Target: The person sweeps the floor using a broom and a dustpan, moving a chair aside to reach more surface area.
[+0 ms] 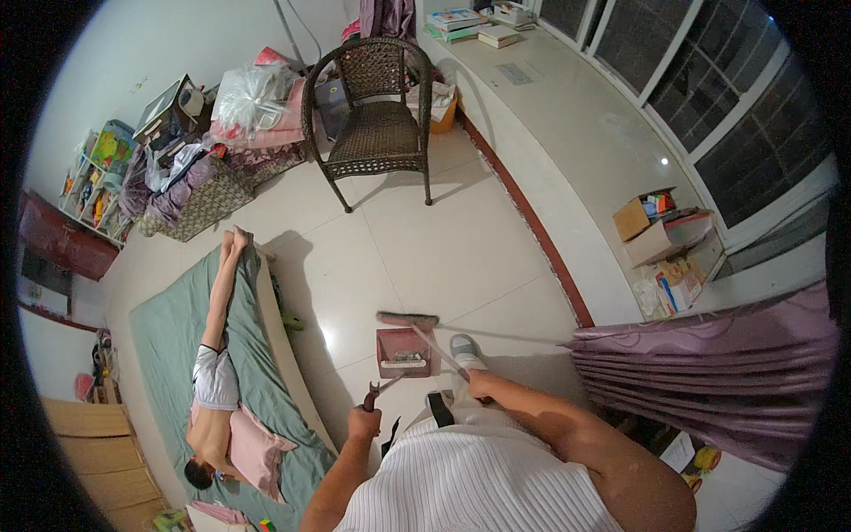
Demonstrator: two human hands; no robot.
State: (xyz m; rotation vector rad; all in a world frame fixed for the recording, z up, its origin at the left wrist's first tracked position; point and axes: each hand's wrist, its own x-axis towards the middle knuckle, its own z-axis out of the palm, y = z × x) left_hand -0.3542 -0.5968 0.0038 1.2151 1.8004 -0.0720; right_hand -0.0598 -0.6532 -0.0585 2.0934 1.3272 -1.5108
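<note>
My left hand (364,421) grips the handle of a long-handled dustpan. The dustpan's reddish pan (381,352) rests on the tiled floor ahead of my feet, with some debris and a white comb-like strip (404,364) in it. In my right hand (484,386) is the stick of a broom. Its bristle head (407,319) lies across the floor just beyond the pan's far edge. The broom stick (439,350) slants past the pan's right side. One slippered foot (463,344) shows right of the pan.
On the left, a person (214,419) lies on a bed with a green sheet (159,339). A brown wicker armchair (379,126) stands ahead. Along the right run a window ledge (558,126) with boxes (665,229) and a purple curtain (705,379). Piled belongings (256,100) sit by the far wall.
</note>
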